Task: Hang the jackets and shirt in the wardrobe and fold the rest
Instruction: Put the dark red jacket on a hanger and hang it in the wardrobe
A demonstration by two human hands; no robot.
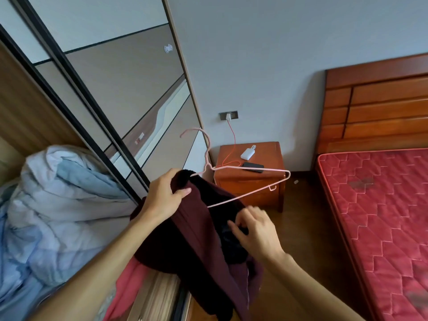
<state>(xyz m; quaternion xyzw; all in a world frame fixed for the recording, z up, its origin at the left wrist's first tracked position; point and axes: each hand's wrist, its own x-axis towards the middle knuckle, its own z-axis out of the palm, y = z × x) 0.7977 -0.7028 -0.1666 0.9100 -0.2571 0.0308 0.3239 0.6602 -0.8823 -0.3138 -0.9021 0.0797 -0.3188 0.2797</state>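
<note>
The left hand (pixel 165 195) grips the collar of a dark maroon fabric jacket with black lining (pixel 196 239), fingers curled round it where one end of a thin pink wire hanger (pixel 207 166) goes inside. The right hand (pixel 252 230) pinches the black lining lower down. The jacket hangs in the air, just in front of the grey-panelled sliding wardrobe door (pixel 115 89). Behind it stands a small orange-brown wooden bedside table (pixel 250 184), beside a red quilted mattress (pixel 382 216).
</note>
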